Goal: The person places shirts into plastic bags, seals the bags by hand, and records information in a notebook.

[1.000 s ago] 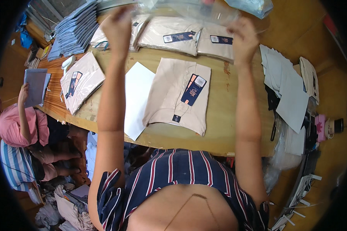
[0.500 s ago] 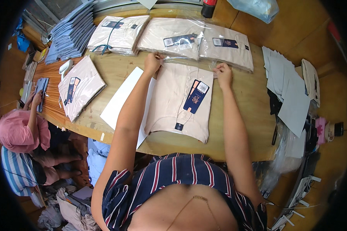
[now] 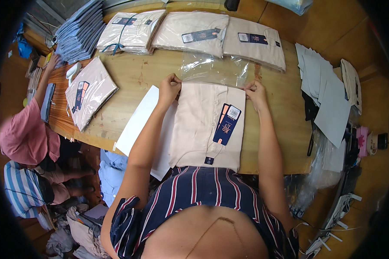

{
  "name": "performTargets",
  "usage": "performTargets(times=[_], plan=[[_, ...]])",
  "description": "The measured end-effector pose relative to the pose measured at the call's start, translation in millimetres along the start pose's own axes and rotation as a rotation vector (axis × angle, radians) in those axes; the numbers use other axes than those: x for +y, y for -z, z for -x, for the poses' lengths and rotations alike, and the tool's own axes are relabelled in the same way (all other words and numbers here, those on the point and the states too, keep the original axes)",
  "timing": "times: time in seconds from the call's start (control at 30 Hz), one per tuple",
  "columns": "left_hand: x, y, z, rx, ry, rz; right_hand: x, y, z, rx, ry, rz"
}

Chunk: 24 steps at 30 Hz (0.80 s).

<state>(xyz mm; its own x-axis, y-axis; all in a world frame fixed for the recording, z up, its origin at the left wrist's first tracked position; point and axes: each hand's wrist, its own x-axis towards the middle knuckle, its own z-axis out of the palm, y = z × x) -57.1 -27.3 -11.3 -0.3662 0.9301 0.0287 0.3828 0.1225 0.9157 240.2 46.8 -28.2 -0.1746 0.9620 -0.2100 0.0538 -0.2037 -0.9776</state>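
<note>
A folded cream shirt (image 3: 194,125) lies in front of me, its near edge against my body. Dark blue hang tags (image 3: 227,125) rest on it, tied by a string. Along its far edge stretches a clear plastic bag (image 3: 212,69), flat on the table. My left hand (image 3: 170,89) pinches at the shirt's far left corner and my right hand (image 3: 256,93) at the far right one. Both seem closed on the bag's near edge; the shirt's corners touch there, so the exact grip is partly hidden. A white sheet (image 3: 136,118) lies beneath my left forearm.
Bagged cream shirts (image 3: 190,32) line the table's far side, beside a blue stack (image 3: 78,32). Another bagged shirt (image 3: 93,95) lies left, near a white handheld device (image 3: 73,71). White sheets (image 3: 326,99) are piled right. A person in pink (image 3: 30,136) reaches toward the blue stack.
My hands and the cream shirt have come closer to my body. More of the clear bag shows beyond the shirt. The person on the left has stretched an arm toward the blue stack.
</note>
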Motion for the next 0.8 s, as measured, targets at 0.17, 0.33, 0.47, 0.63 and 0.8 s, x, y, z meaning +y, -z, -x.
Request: performTargets(times=[0.17, 0.33, 0.47, 0.63, 0.8], plan=[[-1.1, 15.2, 18.1, -0.142, -0.059, 0.004, 0.5, 4.2, 25.3, -0.108, 0.006, -0.051], [-4.5, 27.4, 36.9, -0.305, -0.024, 0.084, -12.5, 5.6, 53.4, -0.272, -0.117, 0.076], [11.0, 41.0, 56.8, -0.454, 0.133, 0.277, -13.0, 5.4, 82.9, -0.372, -0.171, 0.073], [10.3, 51.2, 100.8, -0.461, 0.203, 0.316, -14.9, 2.6, 128.4, -0.483, -0.241, 0.156], [11.5, 58.4, 157.9, -0.365, 0.102, 0.251, 3.7, 8.3, 186.9, -0.549, -0.283, 0.116]])
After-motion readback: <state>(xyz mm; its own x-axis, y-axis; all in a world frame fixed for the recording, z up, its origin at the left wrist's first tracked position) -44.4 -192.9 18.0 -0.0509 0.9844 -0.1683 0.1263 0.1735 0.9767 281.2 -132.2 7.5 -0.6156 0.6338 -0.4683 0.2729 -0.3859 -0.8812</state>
